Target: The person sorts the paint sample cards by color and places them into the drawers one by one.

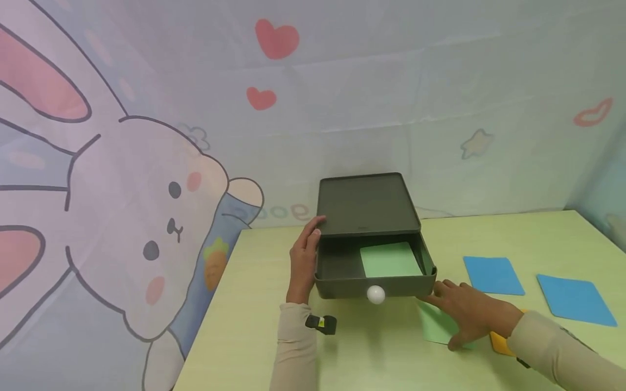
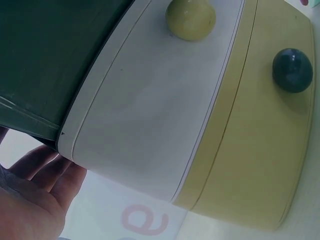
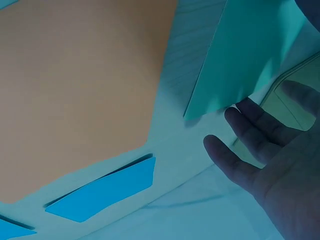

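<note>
A small drawer unit (image 1: 367,203) with a dark green top stands on the table. Its dark green drawer (image 1: 342,288) is pulled out and has a white knob (image 1: 375,294). Inside that drawer, on the right, lies a light green card (image 1: 391,259). My left hand (image 1: 304,263) rests against the unit's left side, fingertips at the top's edge. To the right of the drawer, my right hand (image 1: 471,310) spans another green card (image 1: 437,325) on the table, fingers spread. In the right wrist view, fingertips meet this green card's (image 3: 235,60) edge.
Two blue cards, a nearer-in one (image 1: 494,275) and one farther right (image 1: 577,298), lie on the table. An orange card (image 1: 501,344) is partly under my right forearm. Below the open drawer are a white drawer (image 2: 145,100) and a yellow drawer (image 2: 250,135), both pushed in.
</note>
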Demonstrator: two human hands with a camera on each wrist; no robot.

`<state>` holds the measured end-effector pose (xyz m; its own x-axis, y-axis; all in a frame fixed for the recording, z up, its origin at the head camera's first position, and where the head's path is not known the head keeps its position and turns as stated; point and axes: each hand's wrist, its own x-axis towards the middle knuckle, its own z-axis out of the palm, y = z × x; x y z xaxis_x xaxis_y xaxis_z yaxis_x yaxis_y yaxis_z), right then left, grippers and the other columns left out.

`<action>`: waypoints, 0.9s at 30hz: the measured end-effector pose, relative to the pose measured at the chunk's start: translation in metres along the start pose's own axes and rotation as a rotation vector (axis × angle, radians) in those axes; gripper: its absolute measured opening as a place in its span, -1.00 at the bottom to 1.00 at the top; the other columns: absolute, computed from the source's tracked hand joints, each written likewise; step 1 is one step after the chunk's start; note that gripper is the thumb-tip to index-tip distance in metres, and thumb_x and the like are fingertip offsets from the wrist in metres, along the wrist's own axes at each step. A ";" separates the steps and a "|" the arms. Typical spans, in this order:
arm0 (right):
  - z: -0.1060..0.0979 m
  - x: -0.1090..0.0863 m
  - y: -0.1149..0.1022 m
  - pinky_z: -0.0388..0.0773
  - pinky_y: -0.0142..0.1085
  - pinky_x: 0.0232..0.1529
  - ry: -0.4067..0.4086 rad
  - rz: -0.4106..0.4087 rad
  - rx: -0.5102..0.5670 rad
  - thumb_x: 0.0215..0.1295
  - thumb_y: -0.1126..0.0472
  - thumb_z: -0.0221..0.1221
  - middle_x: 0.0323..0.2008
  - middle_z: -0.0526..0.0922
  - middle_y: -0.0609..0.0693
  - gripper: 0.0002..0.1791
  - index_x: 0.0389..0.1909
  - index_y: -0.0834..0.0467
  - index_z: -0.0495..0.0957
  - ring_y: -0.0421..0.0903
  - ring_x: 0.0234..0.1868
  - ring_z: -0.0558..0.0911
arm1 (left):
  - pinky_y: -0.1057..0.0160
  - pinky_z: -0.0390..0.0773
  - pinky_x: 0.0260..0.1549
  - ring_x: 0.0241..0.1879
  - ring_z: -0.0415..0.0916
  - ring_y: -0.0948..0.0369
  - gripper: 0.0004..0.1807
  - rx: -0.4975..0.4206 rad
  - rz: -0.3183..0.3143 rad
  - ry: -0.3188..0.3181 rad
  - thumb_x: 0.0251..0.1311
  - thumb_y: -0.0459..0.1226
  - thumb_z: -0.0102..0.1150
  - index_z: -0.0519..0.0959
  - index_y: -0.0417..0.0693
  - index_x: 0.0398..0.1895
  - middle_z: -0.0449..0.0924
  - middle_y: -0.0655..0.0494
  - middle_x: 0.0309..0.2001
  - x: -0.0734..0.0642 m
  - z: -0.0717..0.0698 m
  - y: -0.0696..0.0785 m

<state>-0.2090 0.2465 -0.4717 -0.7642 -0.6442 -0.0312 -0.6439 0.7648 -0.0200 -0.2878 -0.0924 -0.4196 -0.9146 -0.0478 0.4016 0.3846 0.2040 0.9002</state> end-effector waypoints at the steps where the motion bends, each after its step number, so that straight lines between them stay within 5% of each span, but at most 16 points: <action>1: 0.000 0.000 0.000 0.46 -0.18 -0.28 0.003 -0.001 0.006 -0.31 -0.28 0.56 0.13 0.50 0.07 0.15 0.40 0.05 0.40 -0.01 0.00 0.51 | -0.09 0.37 0.39 0.42 0.39 0.15 -0.63 -0.003 -0.003 -0.002 0.51 -0.07 -0.10 0.57 0.35 0.26 0.49 0.25 0.38 0.000 0.000 0.000; 14: -0.021 0.001 0.007 0.63 0.03 -0.14 0.004 0.030 0.054 -0.20 -0.23 0.55 0.12 0.50 0.17 -0.07 0.21 0.16 0.54 0.03 -0.11 0.57 | -0.06 0.39 0.38 0.41 0.41 0.19 -0.64 0.008 0.000 -0.005 0.51 -0.06 -0.11 0.56 0.42 0.24 0.50 0.27 0.36 0.000 0.000 -0.001; 20: -0.035 0.000 0.011 0.66 -0.09 -0.18 -0.017 0.087 0.116 -0.11 -0.17 0.52 0.15 0.48 0.16 -0.14 0.21 0.17 0.54 -0.09 -0.23 0.57 | -0.07 0.37 0.40 0.43 0.38 0.18 -0.63 0.002 0.010 -0.004 0.52 -0.08 -0.11 0.56 0.36 0.26 0.49 0.26 0.38 -0.001 -0.002 -0.001; 27: -0.063 -0.007 0.029 0.67 -0.01 -0.16 0.046 0.109 0.122 -0.02 -0.16 0.49 0.19 0.49 0.21 -0.24 0.19 0.09 0.55 0.07 -0.06 0.67 | -0.10 0.35 0.41 0.44 0.36 0.16 -0.63 -0.012 -0.004 -0.013 0.52 -0.04 -0.12 0.55 0.38 0.27 0.47 0.25 0.39 -0.001 -0.001 0.000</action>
<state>-0.2244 0.2724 -0.4088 -0.8317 -0.5552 0.0061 -0.5504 0.8231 -0.1399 -0.2866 -0.0928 -0.4199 -0.9177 -0.0358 0.3956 0.3821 0.1924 0.9038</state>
